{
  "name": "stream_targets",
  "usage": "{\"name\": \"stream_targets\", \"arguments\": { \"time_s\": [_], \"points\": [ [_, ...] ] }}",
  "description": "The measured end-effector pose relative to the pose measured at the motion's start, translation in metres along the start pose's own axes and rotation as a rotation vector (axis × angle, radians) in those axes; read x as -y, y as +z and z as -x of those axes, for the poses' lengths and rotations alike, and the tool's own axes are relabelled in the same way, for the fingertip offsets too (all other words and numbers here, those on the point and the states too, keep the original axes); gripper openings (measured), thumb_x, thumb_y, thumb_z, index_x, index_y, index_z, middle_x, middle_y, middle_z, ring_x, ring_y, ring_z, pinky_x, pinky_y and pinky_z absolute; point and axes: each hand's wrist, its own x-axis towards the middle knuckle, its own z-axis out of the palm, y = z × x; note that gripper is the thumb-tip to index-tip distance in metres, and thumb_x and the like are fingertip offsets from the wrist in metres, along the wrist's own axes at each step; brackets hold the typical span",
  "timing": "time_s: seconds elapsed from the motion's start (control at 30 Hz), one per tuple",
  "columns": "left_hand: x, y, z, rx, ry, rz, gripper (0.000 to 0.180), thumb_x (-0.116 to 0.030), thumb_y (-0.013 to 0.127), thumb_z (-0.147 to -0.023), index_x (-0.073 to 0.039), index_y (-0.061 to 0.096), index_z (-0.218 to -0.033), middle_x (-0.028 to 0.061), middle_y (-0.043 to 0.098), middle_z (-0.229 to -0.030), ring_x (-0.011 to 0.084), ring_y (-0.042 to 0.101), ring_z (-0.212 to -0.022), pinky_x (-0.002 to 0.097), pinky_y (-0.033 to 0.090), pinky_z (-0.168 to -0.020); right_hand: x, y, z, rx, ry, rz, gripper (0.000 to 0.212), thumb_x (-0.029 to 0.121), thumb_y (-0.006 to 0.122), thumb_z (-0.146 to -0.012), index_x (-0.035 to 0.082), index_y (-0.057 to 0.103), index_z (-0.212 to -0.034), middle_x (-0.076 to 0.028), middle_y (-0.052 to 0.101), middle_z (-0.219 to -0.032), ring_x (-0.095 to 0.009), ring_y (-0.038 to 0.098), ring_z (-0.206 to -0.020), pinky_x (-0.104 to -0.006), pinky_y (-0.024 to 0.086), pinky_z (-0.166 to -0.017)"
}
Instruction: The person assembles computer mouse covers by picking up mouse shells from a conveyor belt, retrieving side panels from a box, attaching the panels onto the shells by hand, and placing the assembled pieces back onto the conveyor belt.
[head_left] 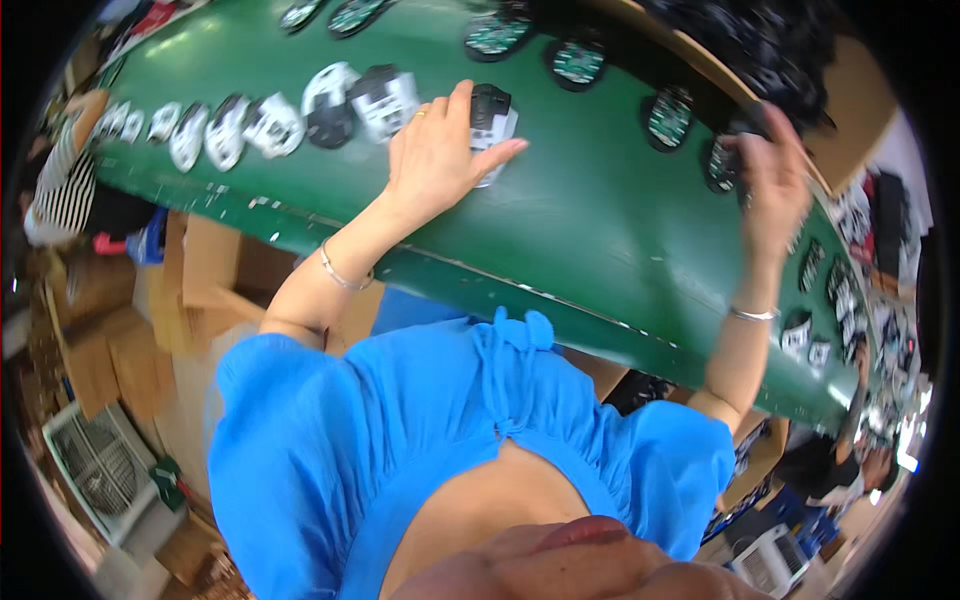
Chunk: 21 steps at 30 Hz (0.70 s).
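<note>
Casing (490,103), black and white, lies on the green surface (590,225), partly covered by my left hand (435,155), its grip spread, thumb apart from fingers. Left of the casing: a row of white housings (226,132). Right of it: black-rimmed circuit boards (668,118), then my blurred right hand (776,185); whether that grip is clamped on anything, I cannot tell.

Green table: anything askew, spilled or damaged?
Minor oddities. Its near edge has pale, worn-looking specks. Left of the left hand, one white-and-black piece has its black end toward that edge, while its neighbour has its black end facing away. No spill visible.
</note>
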Motion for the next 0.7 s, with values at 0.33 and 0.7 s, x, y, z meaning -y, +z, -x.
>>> {"name": "stream_targets", "arguments": {
  "time_s": [0.33, 0.7],
  "points": [
    [-0.029, 0.0, -0.026, 0.315, 0.869, 0.048, 0.063, 0.013, 0.049, -0.061, -0.014, 0.055, -0.117, 0.0095, 0.037, -0.138, 0.0351, 0.029, -0.13, 0.0457, 0.029, -0.105, -0.01, 0.01, 0.059, 0.111, 0.42, -0.353, 0.018, 0.016, 0.056, -0.088, 0.003, 0.062, -0.1, -0.005, 0.065, -0.096, -0.007, 0.056, -0.088, -0.022, 0.04, -0.074],
    [-0.051, 0.015, 0.014, 0.133, 0.113, -0.198, 0.077, -0.067, 0.06, -0.067, 0.004, 0.051, -0.096, 0.0144, 0.058, -0.067, 0.0296, 0.061, -0.062, 0.0392, 0.047, -0.043, -0.019, 0.01, 0.049, 0.867, -0.195, 0.734, 0.02, 0.011, 0.06, -0.079, 0.007, 0.063, -0.099, -0.006, 0.059, -0.088, -0.023, 0.051, -0.092, -0.037, 0.041, -0.082]
  ]
}}
